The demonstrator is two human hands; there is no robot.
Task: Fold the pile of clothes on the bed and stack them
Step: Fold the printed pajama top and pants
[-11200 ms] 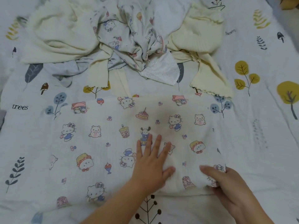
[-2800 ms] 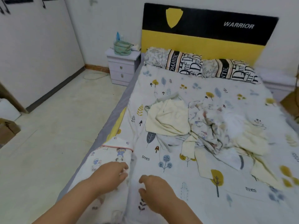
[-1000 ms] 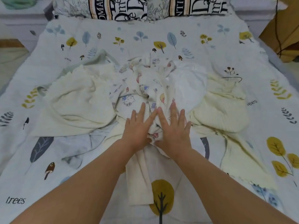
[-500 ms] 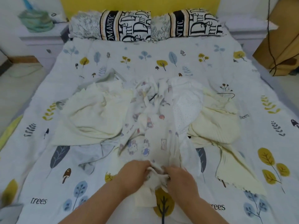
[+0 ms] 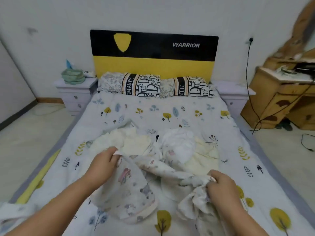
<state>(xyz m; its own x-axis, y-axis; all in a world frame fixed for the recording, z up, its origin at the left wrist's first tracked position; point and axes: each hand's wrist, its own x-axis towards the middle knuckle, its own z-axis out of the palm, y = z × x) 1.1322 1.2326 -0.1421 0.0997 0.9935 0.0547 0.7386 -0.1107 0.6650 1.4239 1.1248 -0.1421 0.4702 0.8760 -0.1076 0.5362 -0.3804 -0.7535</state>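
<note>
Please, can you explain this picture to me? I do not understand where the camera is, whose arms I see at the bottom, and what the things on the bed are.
There is no machine here. The camera sits on a person's head and looks forward and down, so the two bare arms at the bottom are that person's own.

The left hand and the right hand each grip a part of one printed garment, white with small cartoon figures, and hold it stretched between them above the bed.

Behind it lies the pile of clothes not yet folded: cream and white pieces, crumpled together.

Further back are two pillows, a black and yellow headboard, a bedside table on the left and a wooden dresser on the right.
</note>
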